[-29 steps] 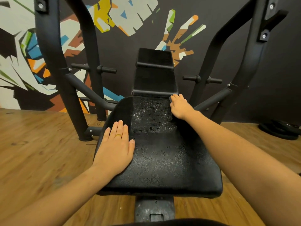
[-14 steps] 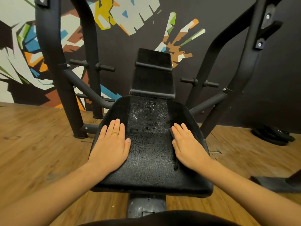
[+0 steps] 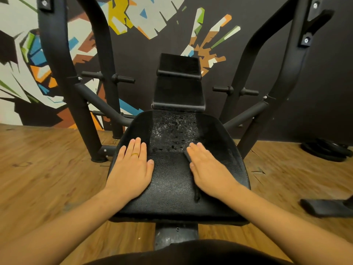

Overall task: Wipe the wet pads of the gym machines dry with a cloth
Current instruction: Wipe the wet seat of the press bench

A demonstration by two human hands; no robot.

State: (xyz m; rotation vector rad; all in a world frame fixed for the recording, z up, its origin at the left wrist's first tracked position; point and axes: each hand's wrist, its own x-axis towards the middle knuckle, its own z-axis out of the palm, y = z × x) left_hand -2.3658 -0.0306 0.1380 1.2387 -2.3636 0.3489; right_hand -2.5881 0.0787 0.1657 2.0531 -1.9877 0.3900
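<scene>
The black seat pad point(image 3: 172, 186) of a gym machine lies in front of me. Water drops point(image 3: 173, 131) cover its far middle part, while the near part looks dull and dry. My left hand point(image 3: 131, 169), with a gold ring, rests flat on the pad's left side. My right hand point(image 3: 210, 169) presses flat on a dark cloth point(image 3: 196, 197) on the pad's right side. Only the cloth's edges show, beside the fingers and below the thumb. The narrow back pad point(image 3: 179, 88) rises behind the seat.
Black frame uprights stand left point(image 3: 57, 73) and right point(image 3: 282, 73) of the seat, with plate pegs point(image 3: 122, 79) between them. Weight plates point(image 3: 328, 150) lie on the wooden floor point(image 3: 47, 169) at the right, and another black pad point(image 3: 324, 207) sits low at the right edge.
My right hand has drawn the cloth from the seat's far right corner back towards me. My left hand has stayed flat in place.
</scene>
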